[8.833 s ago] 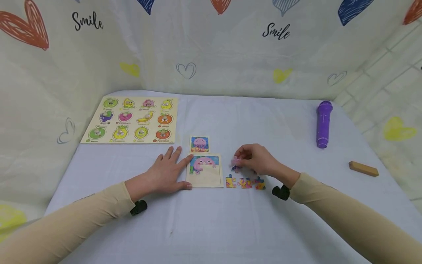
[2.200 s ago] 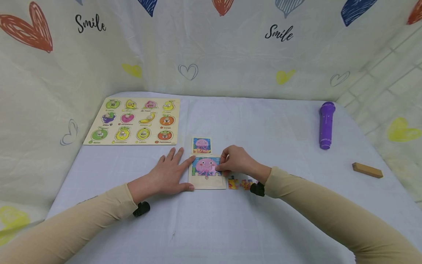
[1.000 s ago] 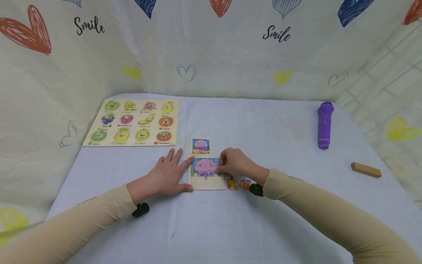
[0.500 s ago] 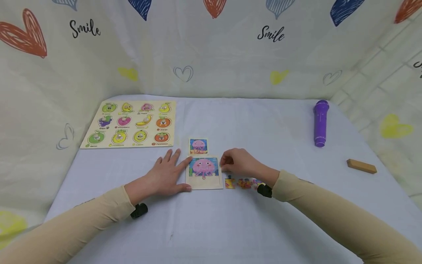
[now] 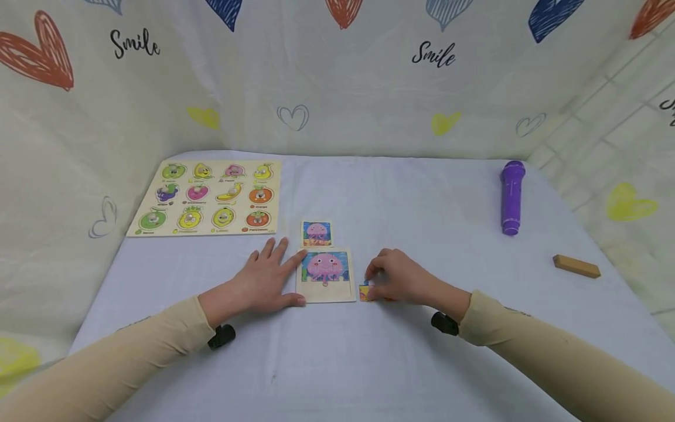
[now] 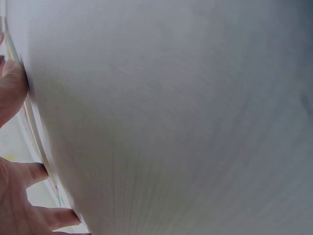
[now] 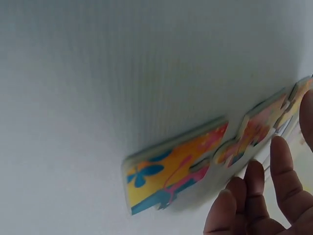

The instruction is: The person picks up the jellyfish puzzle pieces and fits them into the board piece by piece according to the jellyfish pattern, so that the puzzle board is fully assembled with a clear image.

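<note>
In the head view my left hand [image 5: 261, 278] lies spread beside a square jigsaw board [image 5: 327, 294], index fingertip and thumb at its left edge. Pink jellyfish pieces [image 5: 324, 266] fill the board's upper part; its lower part shows bare wood. My right hand [image 5: 403, 278] is over the loose pieces right of the board, thumb and index fingertip at a yellow puzzle piece [image 5: 364, 292]. In the right wrist view the thumb and fingers [image 7: 284, 181] stand apart by the row; a butterfly-printed piece [image 7: 168, 171] and a middle piece [image 7: 257, 126] lie flat.
A small jellyfish picture card [image 5: 317, 234] sits just above the board. The fruit puzzle board [image 5: 205, 199] lies at the back left. At the right are a purple microphone-shaped toy [image 5: 511, 199] and a wooden block [image 5: 577, 266], all on a white-covered table [image 5: 337, 363].
Earlier my right hand carried a pink piece to the board; the jellyfish has filled in. It has since left the board's right edge for the loose pieces. My left hand stays put.
</note>
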Action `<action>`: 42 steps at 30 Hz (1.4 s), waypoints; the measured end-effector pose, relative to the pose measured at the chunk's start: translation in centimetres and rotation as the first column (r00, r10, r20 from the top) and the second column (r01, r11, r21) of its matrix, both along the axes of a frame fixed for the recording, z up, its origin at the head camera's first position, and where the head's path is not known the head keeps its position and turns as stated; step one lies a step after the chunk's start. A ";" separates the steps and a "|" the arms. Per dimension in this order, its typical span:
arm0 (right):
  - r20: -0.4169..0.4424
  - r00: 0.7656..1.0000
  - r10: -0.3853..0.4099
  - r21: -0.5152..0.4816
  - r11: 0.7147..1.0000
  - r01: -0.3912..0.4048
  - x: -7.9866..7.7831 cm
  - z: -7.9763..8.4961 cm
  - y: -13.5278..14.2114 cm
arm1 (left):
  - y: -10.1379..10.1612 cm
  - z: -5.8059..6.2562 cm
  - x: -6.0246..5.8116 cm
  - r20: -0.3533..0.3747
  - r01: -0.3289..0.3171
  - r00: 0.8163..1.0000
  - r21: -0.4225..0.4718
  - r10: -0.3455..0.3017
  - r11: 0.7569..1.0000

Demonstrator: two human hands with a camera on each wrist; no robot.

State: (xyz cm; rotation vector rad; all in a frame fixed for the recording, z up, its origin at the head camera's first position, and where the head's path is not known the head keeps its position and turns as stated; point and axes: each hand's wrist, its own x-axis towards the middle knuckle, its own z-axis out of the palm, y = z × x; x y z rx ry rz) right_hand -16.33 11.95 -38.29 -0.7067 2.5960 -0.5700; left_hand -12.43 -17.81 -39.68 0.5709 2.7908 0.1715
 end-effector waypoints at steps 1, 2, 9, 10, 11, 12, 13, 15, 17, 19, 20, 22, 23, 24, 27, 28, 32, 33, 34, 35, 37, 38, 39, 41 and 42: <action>-0.017 1.000 0.007 -0.001 1.000 -0.007 0.2 0.0 0.0 | 0.0 0.0 0.0 -0.001 0.001 1.000 -0.002 -0.001 1.000; -0.034 0.999 0.010 0.002 1.000 -0.010 0.3 -0.1 0.0 | 0.0 0.0 0.0 -0.001 0.001 1.000 -0.002 -0.001 1.000; -0.079 0.997 -0.005 0.022 1.000 0.007 1.1 -0.2 -0.5 | 0.1 0.1 0.0 0.004 -0.001 1.000 0.004 0.001 1.000; -0.082 0.997 -0.005 0.020 1.000 0.007 1.2 -0.2 -0.5 | 0.1 0.1 0.0 0.004 -0.001 1.000 0.004 0.001 1.000; -0.087 0.996 -0.006 0.017 1.000 0.007 1.3 -0.3 -0.5 | 0.1 0.1 0.0 0.004 -0.001 1.000 0.003 0.001 1.000; -0.093 0.996 -0.006 0.011 1.000 0.007 1.4 -0.3 -0.5 | 0.1 0.1 0.0 0.004 -0.001 1.000 0.003 0.001 1.000; -0.100 0.995 -0.005 0.004 1.000 0.005 1.5 -0.4 -0.5 | 0.1 0.0 0.0 0.004 -0.001 1.000 0.004 0.001 1.000; -0.118 0.993 -0.004 -0.011 1.000 0.003 1.8 -0.5 -0.5 | 0.0 0.0 0.0 0.004 -0.001 1.000 0.006 0.001 1.000; -0.132 0.991 -0.003 -0.036 0.999 -0.002 2.0 -0.5 -0.5 | 0.0 -0.1 0.0 0.004 -0.002 1.000 0.006 0.002 1.000; -0.130 0.992 -0.005 -0.064 0.998 -0.004 2.2 -0.6 -0.5 | 0.0 -0.1 0.0 0.005 -0.004 1.000 0.006 0.004 1.000; -0.124 0.992 -0.005 -0.077 0.997 -0.005 2.3 -0.6 -0.5 | 0.0 -0.1 0.0 0.007 -0.004 1.000 0.005 0.004 1.000; -0.107 0.994 -0.001 -0.107 0.994 -0.011 2.5 -0.6 -0.5 | 0.0 -0.1 0.0 0.009 -0.006 1.000 0.005 0.006 1.000; -0.098 0.995 0.003 -0.123 0.992 -0.015 2.5 -0.6 -0.5 | 0.0 -0.1 0.0 0.011 -0.006 1.000 0.005 0.006 1.000; -0.083 0.997 0.001 -0.138 0.990 -0.013 2.5 -0.6 -0.5 | 0.0 -0.1 0.0 0.013 -0.007 1.000 0.006 0.007 1.000; -0.031 0.999 -0.015 -0.185 0.983 0.009 2.3 -0.2 -0.7 | -0.1 0.0 -0.1 0.015 -0.008 1.000 0.008 0.008 1.000; -0.009 1.000 -0.023 -0.203 0.979 0.021 2.1 -0.1 -0.9 | -0.1 0.1 -0.1 0.015 -0.009 1.000 0.007 0.008 1.000; 0.082 0.995 -0.059 -0.246 0.966 0.078 1.4 0.3 -2.3 | -0.2 0.1 -0.2 0.019 -0.012 1.000 0.006 0.012 1.000; 0.100 0.993 -0.068 -0.250 0.964 0.091 1.3 0.3 -2.8 | -0.3 0.1 -0.2 0.021 -0.013 1.000 0.006 0.013 1.000; 0.117 0.990 -0.077 -0.252 0.962 0.104 1.1 0.3 -3.3 | -0.3 0.1 -0.2 0.024 -0.014 1.000 0.006 0.014 1.000; 0.128 0.988 -0.085 -0.249 0.962 0.115 1.0 0.2 -3.9 | -0.3 0.1 -0.2 0.028 -0.015 0.999 0.007 0.015 1.000; 0.139 0.986 -0.091 -0.247 0.961 0.123 0.8 0.0 -5.0 | -0.3 0.2 -0.2 0.034 -0.017 0.999 0.007 0.017 1.000; 0.141 0.986 -0.092 -0.245 0.961 0.125 0.7 -0.1 -5.6 | -0.3 0.2 -0.2 0.035 -0.017 0.999 0.006 0.017 1.000; 0.143 0.985 -0.094 -0.242 0.962 0.127 0.6 -0.2 -6.2 | -0.3 0.2 -0.2 0.034 -0.015 0.999 0.007 0.015 1.000; 0.143 0.985 -0.092 -0.237 0.964 0.124 0.5 -0.3 -7.2 | -0.3 0.2 -0.2 0.030 -0.013 0.999 0.005 0.013 1.000; 0.146 0.985 -0.093 -0.235 0.964 0.125 0.5 -0.4 -7.6 | -0.2 0.2 -0.1 0.028 -0.013 1.000 0.005 0.012 1.000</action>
